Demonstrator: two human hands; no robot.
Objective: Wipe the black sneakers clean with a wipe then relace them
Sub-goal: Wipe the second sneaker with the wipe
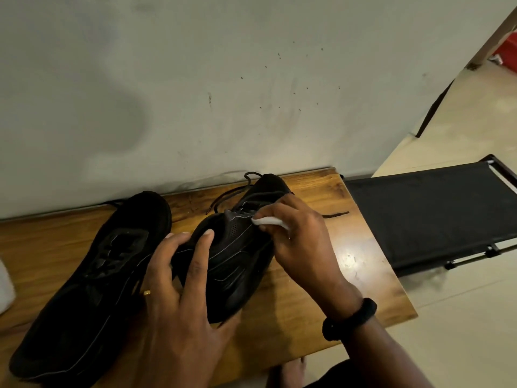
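The left hand (pixel 179 289) grips a black sneaker (pixel 237 247) mid-worktop (pixel 335 275), fingers (pixel 200 256) curled over its side. The right hand (pixel 302 239) pinches a white wipe (pixel 268 221) against its upper, beside the laces (pixel 232 194).

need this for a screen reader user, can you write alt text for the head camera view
A person's right hand presses a white wipe on the upper of a black sneaker near its laces, while the left hand holds it steady. A second sneaker lies beside it on the wooden table.
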